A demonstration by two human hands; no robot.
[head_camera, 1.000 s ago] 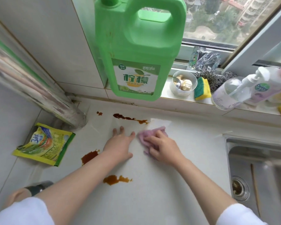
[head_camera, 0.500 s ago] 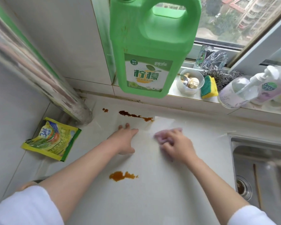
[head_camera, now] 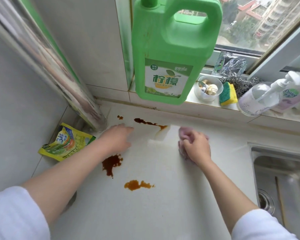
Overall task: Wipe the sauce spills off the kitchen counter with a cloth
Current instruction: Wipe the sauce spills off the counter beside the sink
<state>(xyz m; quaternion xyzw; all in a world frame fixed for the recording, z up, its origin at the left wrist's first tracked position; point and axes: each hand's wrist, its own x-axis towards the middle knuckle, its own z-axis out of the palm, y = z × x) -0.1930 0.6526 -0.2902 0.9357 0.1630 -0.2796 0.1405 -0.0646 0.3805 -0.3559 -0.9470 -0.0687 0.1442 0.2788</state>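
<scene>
Pinkish cloth is bunched under my right hand, fingers curled round it, pressed to the white counter just right of a wet, glossy patch. Cloth edges are motion-blurred.

Left hand lies flat on the counter, fingers straight and holding nothing, fingertips pointing toward the back wall.

Sauce marks noted, four:
- long dark streak near the back edge, its right end thinning into the wet patch, just beside the cloth but not under it
- small dot left of that streak
- dark brown blot touching the heel of my left hand
- orange-brown puddle nearer me, between both forearms, apart from either hand

Surroundings: green detergent jug stands on the window ledge above the streak. Right of it on the ledge, a small white bowl, a yellow-green sponge, steel wool and a pump bottle. Yellow sachet lies in the left corner by a shiny pipe. Steel sink sits at the right.
</scene>
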